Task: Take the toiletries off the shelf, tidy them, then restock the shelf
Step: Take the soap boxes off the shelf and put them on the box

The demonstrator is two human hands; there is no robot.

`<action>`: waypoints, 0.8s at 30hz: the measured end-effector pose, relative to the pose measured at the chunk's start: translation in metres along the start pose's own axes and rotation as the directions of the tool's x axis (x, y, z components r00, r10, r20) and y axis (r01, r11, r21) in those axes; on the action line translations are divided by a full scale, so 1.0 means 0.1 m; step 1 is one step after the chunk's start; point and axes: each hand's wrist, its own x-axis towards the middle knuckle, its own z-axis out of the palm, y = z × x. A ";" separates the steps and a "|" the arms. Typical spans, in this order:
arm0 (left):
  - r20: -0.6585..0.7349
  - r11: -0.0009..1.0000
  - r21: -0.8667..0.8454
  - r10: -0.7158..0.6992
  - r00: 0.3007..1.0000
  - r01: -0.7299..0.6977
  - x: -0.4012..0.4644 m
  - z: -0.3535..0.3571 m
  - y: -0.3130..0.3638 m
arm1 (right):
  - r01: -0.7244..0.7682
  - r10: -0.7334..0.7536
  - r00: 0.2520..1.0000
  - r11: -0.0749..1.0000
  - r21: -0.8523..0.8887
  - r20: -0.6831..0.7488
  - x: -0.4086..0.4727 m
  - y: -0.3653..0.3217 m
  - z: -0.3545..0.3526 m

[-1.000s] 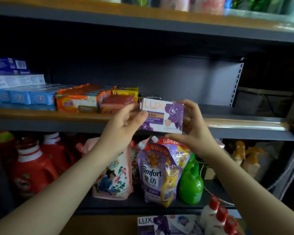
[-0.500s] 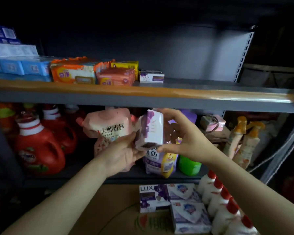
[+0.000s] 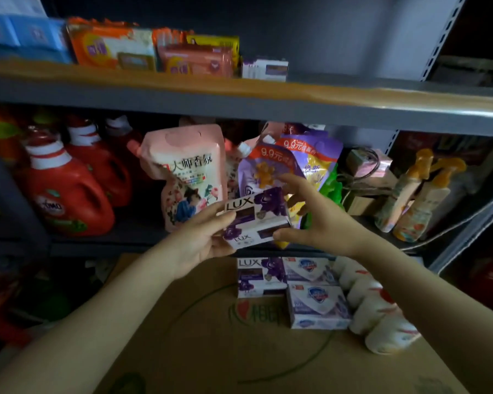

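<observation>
Left hand (image 3: 199,245) gripping purple soap box (image 3: 256,218), right hand (image 3: 310,220) pinching its right end, both now below the shelf (image 3: 268,95), above cardboard box (image 3: 211,336) bearing soap boxes (image 3: 316,305), earlier upright, now flat.

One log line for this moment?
left hand: holds Lux soap box | right hand: pinches it | below: cardboard box

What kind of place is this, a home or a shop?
Probably a small shop or its stockroom: metal shelving packed with rows of the same red detergent bottles, and refill pouches with price stickers.
</observation>
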 end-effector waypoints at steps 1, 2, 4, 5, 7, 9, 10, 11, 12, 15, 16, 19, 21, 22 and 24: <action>-0.026 0.995 0.098 -0.006 1.000 0.009 -0.03 -0.01 -0.03 | -0.005 0.007 0.999 0.999 -0.054 0.042 -0.02 0.06 0.03; -0.055 0.985 0.173 -0.015 0.998 0.025 -0.05 -0.01 -0.05 | -0.012 0.023 0.994 0.994 -0.111 0.103 -0.05 0.11 0.07; -0.105 0.958 0.280 -0.030 0.994 0.059 -0.08 -0.01 -0.13 | -0.024 0.092 0.965 0.963 -0.268 0.244 -0.06 0.18 0.18; -0.120 0.937 0.342 -0.032 0.992 0.072 -0.08 -0.01 -0.19 | -0.019 0.131 0.947 0.934 -0.357 0.292 -0.06 0.22 0.26; -0.138 0.867 0.491 -0.019 0.990 0.086 -0.06 -0.03 -0.36 | 0.015 0.192 0.919 0.856 -0.517 0.345 -0.05 0.28 0.44; -0.144 0.752 0.655 0.030 0.989 0.073 -0.02 -0.05 -0.55 | 0.041 0.243 0.890 0.800 -0.598 0.387 -0.06 0.33 0.60; -0.131 0.713 0.697 0.033 0.991 0.068 0.00 -0.08 -0.63 | 0.041 0.265 0.876 0.792 -0.609 0.403 -0.06 0.36 0.65; -0.106 0.703 0.708 0.013 0.994 0.067 0.01 -0.10 -0.70 | 0.030 0.278 0.870 0.795 -0.606 0.408 -0.07 0.39 0.67; -0.072 0.708 0.703 -0.024 0.997 0.068 0.02 -0.14 -0.75 | 0.008 0.286 0.870 0.806 -0.593 0.401 -0.08 0.41 0.67; 0.077 0.737 0.674 -0.128 0.989 0.043 0.03 -0.21 -0.86 | -0.076 0.307 0.878 0.847 -0.526 0.367 -0.16 0.47 0.58; 0.110 0.725 0.689 -0.129 0.986 0.018 0.04 -0.22 -0.90 | -0.095 0.318 0.878 0.847 -0.523 0.357 -0.21 0.49 0.55; 0.092 0.644 0.762 0.003 0.996 -0.073 0.12 -0.21 -1.03 | -0.093 0.408 0.832 0.771 -0.630 0.376 -0.39 0.54 0.44; 0.081 0.629 0.770 0.074 0.994 -0.110 0.15 -0.20 -1.07 | -0.070 0.465 0.782 0.727 -0.683 0.415 -0.49 0.56 0.42; 0.082 0.629 0.769 0.087 0.993 -0.119 0.16 -0.20 -1.08 | -0.070 0.481 0.767 0.722 -0.689 0.425 -0.52 0.55 0.42; 0.069 0.637 0.761 0.106 0.992 -0.121 0.19 -0.21 -1.09 | -0.052 0.480 0.765 0.711 -0.701 0.429 -0.55 0.52 0.45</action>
